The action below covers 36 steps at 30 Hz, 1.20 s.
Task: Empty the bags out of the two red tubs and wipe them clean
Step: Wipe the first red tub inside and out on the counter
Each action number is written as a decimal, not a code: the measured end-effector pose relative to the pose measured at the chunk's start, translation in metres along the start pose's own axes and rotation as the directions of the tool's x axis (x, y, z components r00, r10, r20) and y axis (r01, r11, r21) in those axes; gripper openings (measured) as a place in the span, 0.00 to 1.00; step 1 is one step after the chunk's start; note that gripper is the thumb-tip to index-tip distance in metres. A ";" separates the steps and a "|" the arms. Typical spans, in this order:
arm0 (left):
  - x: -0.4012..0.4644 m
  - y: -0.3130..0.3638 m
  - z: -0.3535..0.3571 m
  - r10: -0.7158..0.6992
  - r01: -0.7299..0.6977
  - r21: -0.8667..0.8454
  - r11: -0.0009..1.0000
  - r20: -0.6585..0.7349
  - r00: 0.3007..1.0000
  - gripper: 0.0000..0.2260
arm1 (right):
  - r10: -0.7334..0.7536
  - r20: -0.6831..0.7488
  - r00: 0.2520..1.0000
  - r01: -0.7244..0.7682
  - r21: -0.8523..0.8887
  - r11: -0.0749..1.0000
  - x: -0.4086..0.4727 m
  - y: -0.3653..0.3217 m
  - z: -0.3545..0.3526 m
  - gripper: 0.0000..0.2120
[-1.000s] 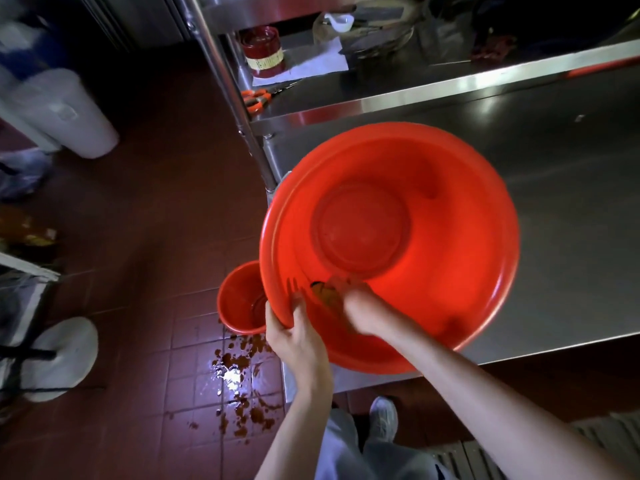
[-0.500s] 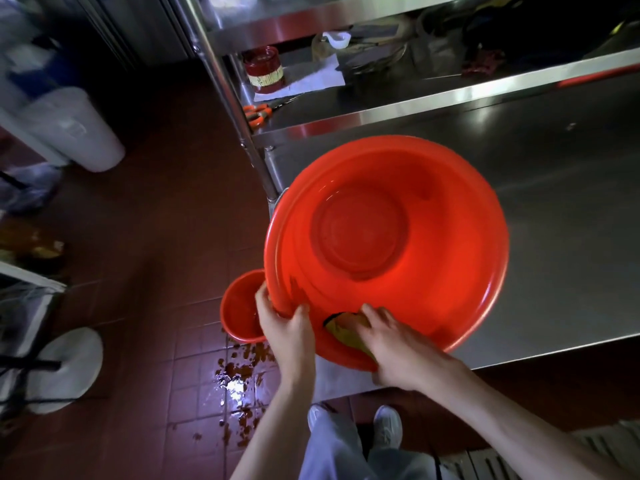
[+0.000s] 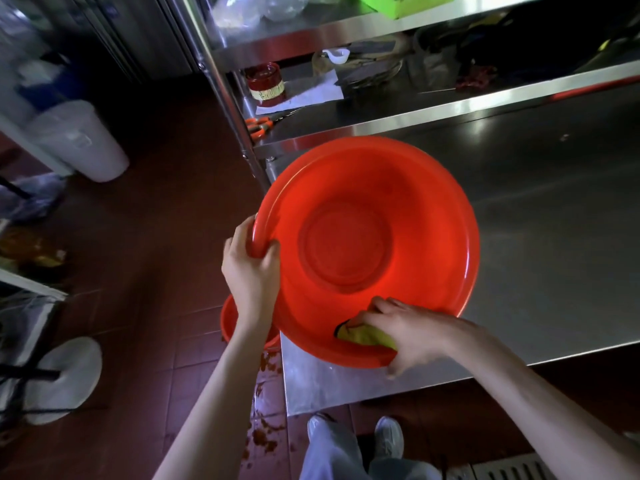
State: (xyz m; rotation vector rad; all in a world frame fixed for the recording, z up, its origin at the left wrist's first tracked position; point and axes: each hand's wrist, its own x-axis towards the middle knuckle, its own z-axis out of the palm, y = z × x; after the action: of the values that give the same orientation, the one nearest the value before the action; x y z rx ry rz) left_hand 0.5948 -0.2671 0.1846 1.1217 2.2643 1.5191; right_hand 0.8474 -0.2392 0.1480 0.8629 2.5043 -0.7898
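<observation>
A big red tub rests tilted on the left end of the steel table, its empty inside facing me. My left hand grips its left rim, thumb inside. My right hand holds a yellow cloth with a dark edge against the tub's near inner wall, fingers curled over the rim. A smaller red tub sits on the floor below, mostly hidden by my left arm and the big tub.
Brown spill wets the red floor tiles beside the table leg. Shelves behind hold a red jar, orange scissors, paper and a green box. A white bucket and a white stool stand left. My feet are under the table edge.
The tub has tipped back and settled lower on the table. My left hand slid up the left rim. My right hand with the cloth moved right along the near wall.
</observation>
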 end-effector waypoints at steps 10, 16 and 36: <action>0.039 0.024 -0.017 0.081 -0.108 0.067 0.992 0.324 0.943 0.21 | -0.066 0.032 0.997 0.070 -0.128 0.989 -0.011 0.009 -0.002 0.42; 0.045 0.030 -0.015 0.085 -0.138 0.100 0.985 0.410 0.908 0.04 | 0.000 0.217 0.976 -0.027 0.124 0.992 0.011 0.008 -0.002 0.28; -0.029 -0.001 -0.023 -0.034 0.035 -0.022 0.999 0.049 0.998 0.13 | 0.179 -0.128 0.975 -0.182 -0.014 0.983 0.126 -0.029 0.065 0.24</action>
State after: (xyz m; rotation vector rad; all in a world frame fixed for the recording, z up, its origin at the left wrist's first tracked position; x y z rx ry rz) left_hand 0.6025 -0.3033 0.1873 1.0959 2.2171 1.4841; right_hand 0.7451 -0.2425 0.0454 1.1458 2.4918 -0.6597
